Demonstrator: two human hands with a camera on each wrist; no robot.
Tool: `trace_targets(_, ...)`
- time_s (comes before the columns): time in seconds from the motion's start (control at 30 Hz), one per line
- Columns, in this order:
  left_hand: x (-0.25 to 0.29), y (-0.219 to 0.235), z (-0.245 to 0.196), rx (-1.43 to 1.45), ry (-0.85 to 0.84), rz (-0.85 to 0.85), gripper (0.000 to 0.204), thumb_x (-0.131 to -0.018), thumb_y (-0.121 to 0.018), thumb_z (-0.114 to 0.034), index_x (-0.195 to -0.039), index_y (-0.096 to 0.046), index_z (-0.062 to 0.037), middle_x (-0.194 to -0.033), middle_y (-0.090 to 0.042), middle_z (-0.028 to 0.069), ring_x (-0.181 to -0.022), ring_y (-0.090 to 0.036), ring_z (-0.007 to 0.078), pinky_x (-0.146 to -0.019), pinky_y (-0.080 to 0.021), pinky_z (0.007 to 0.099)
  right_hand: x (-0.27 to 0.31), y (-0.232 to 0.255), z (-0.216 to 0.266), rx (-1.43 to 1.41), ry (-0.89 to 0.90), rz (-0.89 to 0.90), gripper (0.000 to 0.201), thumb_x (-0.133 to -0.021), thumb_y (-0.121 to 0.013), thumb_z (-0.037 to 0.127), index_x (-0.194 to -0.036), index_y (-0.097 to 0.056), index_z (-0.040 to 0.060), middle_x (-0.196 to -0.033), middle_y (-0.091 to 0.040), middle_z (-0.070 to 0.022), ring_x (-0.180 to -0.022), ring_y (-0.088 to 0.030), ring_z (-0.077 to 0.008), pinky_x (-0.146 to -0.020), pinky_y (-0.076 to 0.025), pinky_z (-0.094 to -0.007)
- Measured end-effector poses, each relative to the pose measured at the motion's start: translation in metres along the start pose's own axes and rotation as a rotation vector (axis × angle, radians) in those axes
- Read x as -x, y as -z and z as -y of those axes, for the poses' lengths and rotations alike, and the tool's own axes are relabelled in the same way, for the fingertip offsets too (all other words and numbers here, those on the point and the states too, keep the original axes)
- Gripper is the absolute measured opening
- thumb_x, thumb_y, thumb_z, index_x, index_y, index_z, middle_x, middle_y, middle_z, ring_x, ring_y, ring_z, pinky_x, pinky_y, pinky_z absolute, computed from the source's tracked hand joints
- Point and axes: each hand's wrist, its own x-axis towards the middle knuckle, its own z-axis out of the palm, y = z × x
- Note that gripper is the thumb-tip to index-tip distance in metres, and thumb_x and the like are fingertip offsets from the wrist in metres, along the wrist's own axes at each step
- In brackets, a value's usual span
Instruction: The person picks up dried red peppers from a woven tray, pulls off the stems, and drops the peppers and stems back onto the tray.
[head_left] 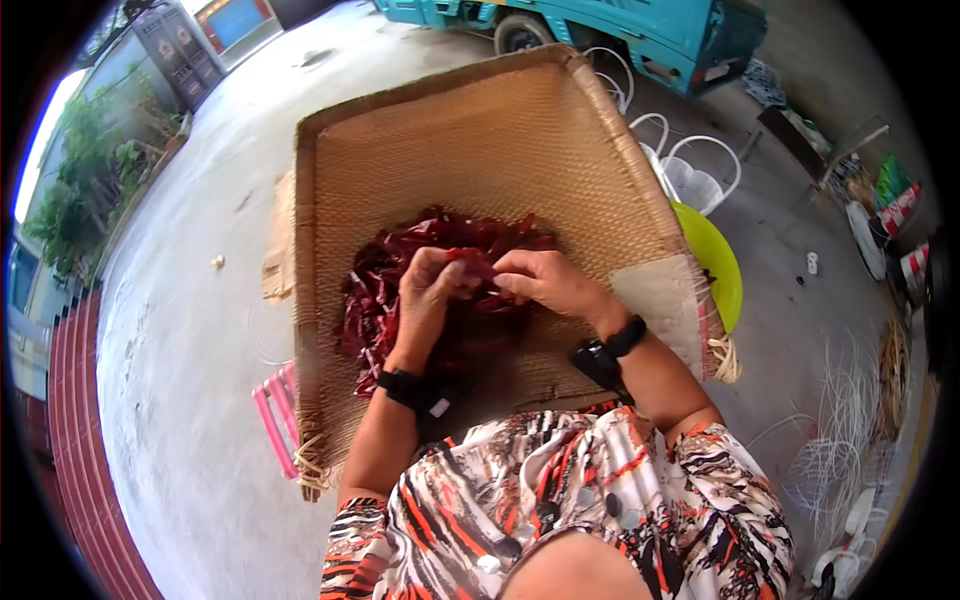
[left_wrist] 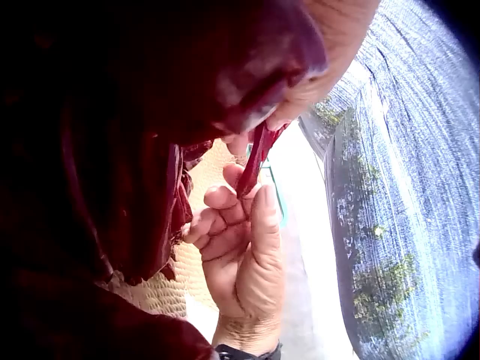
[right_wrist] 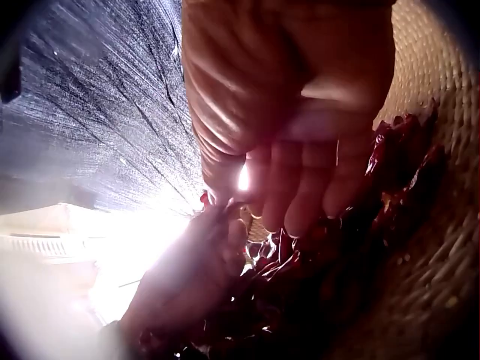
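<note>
In the head view my left hand and right hand meet over a heap of dark red dried chilies in a large woven basket. The left hand grips a dried chili, its narrow end pointing down in the left wrist view. At that end, the right hand's thumb and fingertips pinch it. From the right wrist, the left hand shows below the right palm, fingertips close together; the chili is mostly hidden there.
A yellow-green basin and white baskets stand right of the woven basket. A pink stool is at its left, and a teal truck is parked behind. Loose white strands lie on the concrete at right.
</note>
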Motion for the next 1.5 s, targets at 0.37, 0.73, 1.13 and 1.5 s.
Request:
trace_targets(0.37, -0.005, -0.005, 0.008, -0.698, -0.283, -0.219, 0.018, -0.083, -0.068, -0.002, -0.098, -0.06, -0.0048, -0.09, -0.06, 0.0035, -0.075, -0.056, 0.0122, -0.068, -0.048, 0.0262, 0.016, 0.059, 0.015, -0.744, 0.205, -0.605, 0.023, -0.098, -0.056, 0.028, -0.108, -0.061, 0.0072, -0.081, -0.063, 0.0008, -0.066, -0.06, -0.0062, -0.061, -0.052, -0.0208)
trace_targets(0.73, -0.004, -0.002, 0.015, -1.118, -0.425, 0.002, 0.063, -0.079, -0.07, -0.006, -0.136, -0.045, -0.0075, -0.118, -0.057, 0.0137, -0.081, -0.061, 0.0213, -0.076, -0.051, 0.0314, 0.05, 0.133, -0.011, -1.295, 0.605, -0.587, 0.032, -0.099, -0.053, 0.032, -0.112, -0.062, 0.0042, -0.087, -0.062, -0.0028, -0.074, -0.053, -0.0113, -0.07, -0.046, -0.0282)
trace_targets(1.13, -0.004, -0.001, 0.01, -0.829, -0.286, -0.014, 0.029, -0.076, -0.073, 0.0, -0.1, -0.057, -0.004, -0.102, -0.058, 0.0088, -0.071, -0.056, 0.0165, -0.066, -0.049, 0.0291, 0.011, 0.033, 0.013, -0.208, 0.075, -0.128, 0.018, -0.096, -0.057, 0.017, -0.108, -0.062, 0.0044, -0.087, -0.065, -0.0016, -0.076, -0.061, -0.0082, -0.071, -0.052, -0.024)
trace_targets(1.5, -0.001, -0.007, 0.003, -0.551, -0.248, -0.029, 0.02, -0.084, -0.071, -0.003, -0.098, -0.056, -0.0033, -0.087, -0.06, 0.003, -0.062, -0.054, 0.0077, -0.056, -0.046, 0.022, 0.006, 0.002, 0.013, 0.091, -0.002, 0.024, 0.022, -0.092, -0.065, 0.016, -0.111, -0.06, 0.0047, -0.081, -0.062, -0.0005, -0.075, -0.056, -0.0076, -0.069, -0.047, -0.0244)
